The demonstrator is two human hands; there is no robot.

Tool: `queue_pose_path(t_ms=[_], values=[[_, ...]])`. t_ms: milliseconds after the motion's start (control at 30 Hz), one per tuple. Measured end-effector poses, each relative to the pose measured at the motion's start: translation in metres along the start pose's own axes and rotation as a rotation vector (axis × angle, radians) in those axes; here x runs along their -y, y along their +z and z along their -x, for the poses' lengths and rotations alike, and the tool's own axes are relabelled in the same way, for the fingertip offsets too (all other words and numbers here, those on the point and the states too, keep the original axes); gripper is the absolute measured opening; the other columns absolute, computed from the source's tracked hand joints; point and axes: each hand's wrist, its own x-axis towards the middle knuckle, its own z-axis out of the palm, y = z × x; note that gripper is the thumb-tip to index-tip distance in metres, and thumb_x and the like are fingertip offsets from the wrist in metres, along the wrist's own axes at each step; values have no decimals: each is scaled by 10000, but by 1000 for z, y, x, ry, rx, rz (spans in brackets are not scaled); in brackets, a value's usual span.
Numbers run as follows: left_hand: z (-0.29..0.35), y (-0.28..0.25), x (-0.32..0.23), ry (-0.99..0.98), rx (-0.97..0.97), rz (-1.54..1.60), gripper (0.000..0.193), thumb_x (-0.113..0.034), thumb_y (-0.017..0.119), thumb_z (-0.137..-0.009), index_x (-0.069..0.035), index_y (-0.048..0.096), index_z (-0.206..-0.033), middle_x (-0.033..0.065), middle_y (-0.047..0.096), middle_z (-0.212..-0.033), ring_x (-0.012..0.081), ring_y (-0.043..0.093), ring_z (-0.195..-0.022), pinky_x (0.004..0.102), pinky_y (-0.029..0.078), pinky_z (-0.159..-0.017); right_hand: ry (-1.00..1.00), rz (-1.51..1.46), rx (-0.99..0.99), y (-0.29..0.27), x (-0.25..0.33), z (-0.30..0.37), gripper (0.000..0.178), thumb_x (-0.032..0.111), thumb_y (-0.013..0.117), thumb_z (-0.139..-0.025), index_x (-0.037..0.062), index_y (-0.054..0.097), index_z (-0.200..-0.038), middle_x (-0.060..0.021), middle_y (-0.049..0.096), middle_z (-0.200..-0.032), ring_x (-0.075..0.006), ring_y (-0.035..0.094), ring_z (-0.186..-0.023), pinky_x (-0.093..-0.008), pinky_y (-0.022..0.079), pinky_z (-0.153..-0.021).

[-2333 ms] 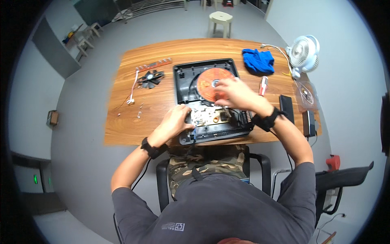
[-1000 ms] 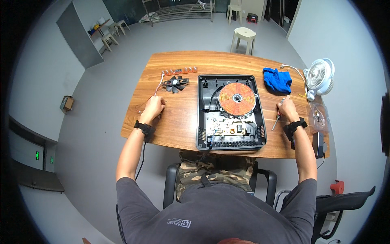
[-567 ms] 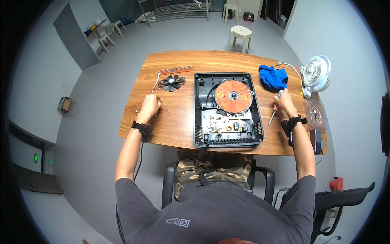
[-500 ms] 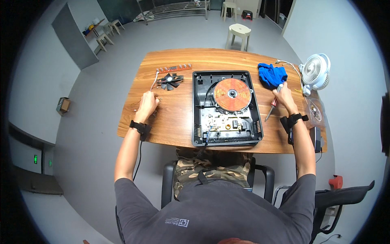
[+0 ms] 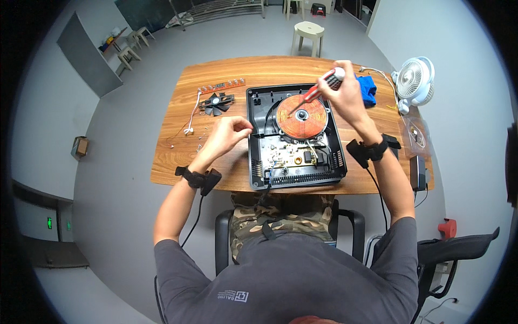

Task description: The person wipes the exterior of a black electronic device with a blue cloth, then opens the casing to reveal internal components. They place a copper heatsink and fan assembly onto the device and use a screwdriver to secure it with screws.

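Observation:
My right hand point(image 5: 345, 96) is wrapped round the red-and-white handle of a screwdriver point(image 5: 310, 96). Its shaft slants down to the left over the round copper coil point(image 5: 295, 127), and I cannot tell whether the tip touches it. The coil sits in the open black housing of an induction cooker point(image 5: 252, 156), above a circuit board point(image 5: 291, 154). By the housing's left wall, my left hand point(image 5: 227, 134) has thumb and fingertips pinched together; whatever they hold is too small to make out. Small screws point(image 5: 199, 147) lie on the table left of that hand.
On the wooden table point(image 5: 172, 124) lie a black cooling fan point(image 5: 217, 102), an orange button board point(image 5: 221, 86) with a white cable, and a blue cloth point(image 5: 368, 90). A white desk fan point(image 5: 414, 81), clear bag point(image 5: 415, 136) and black box point(image 5: 417, 173) line the right side.
My left hand has moved right, from the screws to the housing's left edge. My right hand has brought the screwdriver from beside the blue cloth to above the coil. The view has shifted slightly.

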Motion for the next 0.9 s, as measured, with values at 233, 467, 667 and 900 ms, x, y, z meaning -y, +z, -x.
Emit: queue_pose_path(t_ms=[233,467,667,900], values=[[-4,28,-2,-3,10,68,120,-71,727,-901,-4,741,-1001,64,773,-915,119,735,-868,282,584,-782,31,-256,109,37,12,17,456,189,801,-874,30,457,-1127,-103,707,-820,-149,709,-723,-294,567,-649],[-2,39,0,8,-14,113,192,-63,759,-891,2,713,-1065,87,777,-966,136,745,-915,274,587,-812,-37,-254,122,49,5,23,453,161,796,-860,26,457,-1129,-112,703,-858,-175,712,-771,-304,570,-699],[-1,39,-7,35,22,108,183,-52,740,-905,9,714,-1075,91,776,-974,149,748,-939,286,593,-835,-9,-236,156,47,9,27,450,141,794,-853,18,465,-1134,-126,698,-873,-190,723,-807,-316,580,-735],[-1,41,-6,38,45,150,179,-36,724,-907,11,717,-1080,87,776,-971,151,747,-946,290,595,-843,12,-258,172,49,3,28,455,135,789,-855,9,466,-1149,-134,698,-876,-193,725,-814,-318,581,-732]])
